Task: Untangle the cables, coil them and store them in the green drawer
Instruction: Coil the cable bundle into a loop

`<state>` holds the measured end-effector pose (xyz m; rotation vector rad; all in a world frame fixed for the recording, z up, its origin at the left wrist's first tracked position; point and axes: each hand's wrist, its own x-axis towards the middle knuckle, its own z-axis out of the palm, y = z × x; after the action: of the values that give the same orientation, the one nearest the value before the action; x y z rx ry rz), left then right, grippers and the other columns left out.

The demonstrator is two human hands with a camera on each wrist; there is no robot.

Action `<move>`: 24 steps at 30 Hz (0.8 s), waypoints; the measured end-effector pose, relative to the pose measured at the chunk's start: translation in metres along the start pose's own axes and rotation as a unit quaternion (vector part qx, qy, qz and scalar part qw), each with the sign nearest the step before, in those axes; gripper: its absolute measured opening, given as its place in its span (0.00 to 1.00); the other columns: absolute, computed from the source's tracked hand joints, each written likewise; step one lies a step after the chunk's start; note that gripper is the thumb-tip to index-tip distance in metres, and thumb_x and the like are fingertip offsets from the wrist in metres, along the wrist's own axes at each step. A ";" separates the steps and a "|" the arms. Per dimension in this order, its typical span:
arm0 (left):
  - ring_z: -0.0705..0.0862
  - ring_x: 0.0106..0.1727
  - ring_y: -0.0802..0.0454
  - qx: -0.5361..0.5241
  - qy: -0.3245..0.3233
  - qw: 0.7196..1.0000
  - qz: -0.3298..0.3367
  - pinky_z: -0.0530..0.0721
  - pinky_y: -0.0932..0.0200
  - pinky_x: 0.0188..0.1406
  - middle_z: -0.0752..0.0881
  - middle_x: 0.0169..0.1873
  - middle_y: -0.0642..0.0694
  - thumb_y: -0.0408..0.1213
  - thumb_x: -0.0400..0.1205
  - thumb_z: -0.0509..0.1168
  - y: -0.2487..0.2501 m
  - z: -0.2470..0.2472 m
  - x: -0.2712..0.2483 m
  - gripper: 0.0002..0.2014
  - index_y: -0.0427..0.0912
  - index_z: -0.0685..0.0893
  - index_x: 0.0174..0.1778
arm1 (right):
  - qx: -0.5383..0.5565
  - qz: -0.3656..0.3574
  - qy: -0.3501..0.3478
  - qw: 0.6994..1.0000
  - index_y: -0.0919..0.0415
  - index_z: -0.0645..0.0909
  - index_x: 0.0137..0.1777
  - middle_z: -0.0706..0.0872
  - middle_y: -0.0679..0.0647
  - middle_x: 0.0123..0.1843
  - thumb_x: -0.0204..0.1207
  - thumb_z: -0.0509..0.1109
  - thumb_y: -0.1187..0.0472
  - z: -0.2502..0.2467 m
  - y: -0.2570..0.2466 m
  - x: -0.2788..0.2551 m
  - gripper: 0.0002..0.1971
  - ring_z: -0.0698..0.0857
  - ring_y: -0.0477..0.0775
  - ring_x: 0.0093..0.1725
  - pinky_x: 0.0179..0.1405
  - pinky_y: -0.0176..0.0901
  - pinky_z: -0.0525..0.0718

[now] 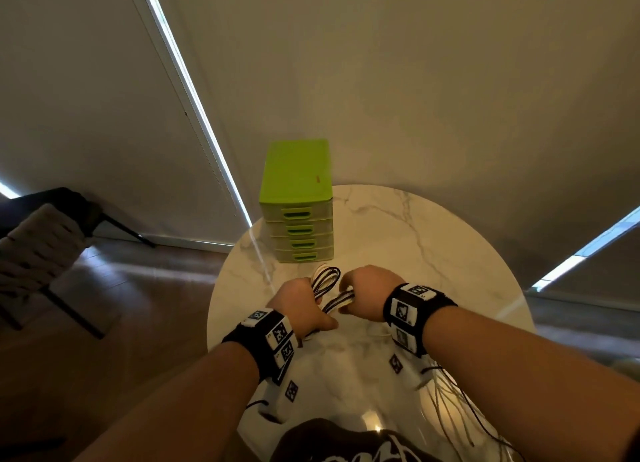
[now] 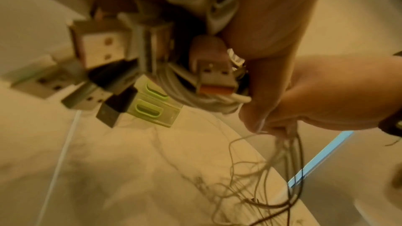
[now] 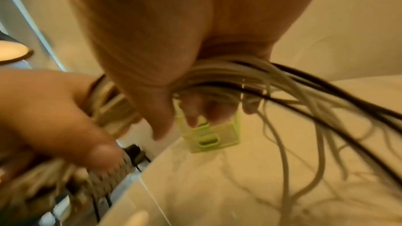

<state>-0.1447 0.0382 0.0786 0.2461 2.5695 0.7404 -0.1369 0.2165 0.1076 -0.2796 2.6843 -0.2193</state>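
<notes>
A bundle of white and black cables (image 1: 329, 288) hangs between my two hands above the round marble table (image 1: 433, 240). My left hand (image 1: 301, 306) grips the coiled end, where several USB plugs (image 2: 213, 76) stick out below the fingers. My right hand (image 1: 363, 295) is curled round the cable strands (image 3: 228, 75), which trail loose to the right edge of the table (image 1: 450, 402). The green drawer unit (image 1: 297, 202) stands just beyond the hands, all its drawers closed.
A dark woven chair (image 1: 41, 250) stands on the wooden floor at the left. Closed blinds hang behind the table. My dark shirt (image 1: 346, 441) is at the near edge of the table.
</notes>
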 end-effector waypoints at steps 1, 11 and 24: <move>0.84 0.34 0.62 -0.001 -0.001 1.000 -0.001 0.75 0.68 0.26 0.85 0.33 0.55 0.54 0.58 0.84 0.000 -0.001 -0.001 0.23 0.52 0.83 0.42 | -0.008 0.003 -0.013 1.000 0.49 0.88 0.58 0.90 0.52 0.53 0.77 0.71 0.39 0.004 0.003 -0.002 0.17 0.87 0.58 0.53 0.49 0.47 0.84; 0.88 0.36 0.54 0.037 -0.084 0.996 0.001 0.80 0.64 0.21 0.88 0.40 0.50 0.59 0.60 0.85 0.005 0.006 -0.011 0.33 0.48 0.83 0.55 | -0.023 0.035 -0.045 0.998 0.56 0.76 0.31 0.79 0.53 0.32 0.78 0.67 0.45 -0.021 -0.010 -0.006 0.19 0.79 0.56 0.33 0.33 0.44 0.76; 0.80 0.18 0.53 -0.107 -0.106 0.988 -0.040 0.80 0.60 0.23 0.85 0.23 0.47 0.35 0.72 0.71 0.007 0.009 -0.024 0.03 0.40 0.85 0.37 | -0.220 0.052 0.054 0.973 0.54 0.83 0.45 0.83 0.50 0.40 0.82 0.61 0.53 -0.066 0.027 -0.002 0.11 0.80 0.59 0.39 0.44 0.48 0.82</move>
<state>-0.1190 0.0406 0.0848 0.1440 2.2659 0.9019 -0.1684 0.2498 0.1621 -0.2625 2.8219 0.4084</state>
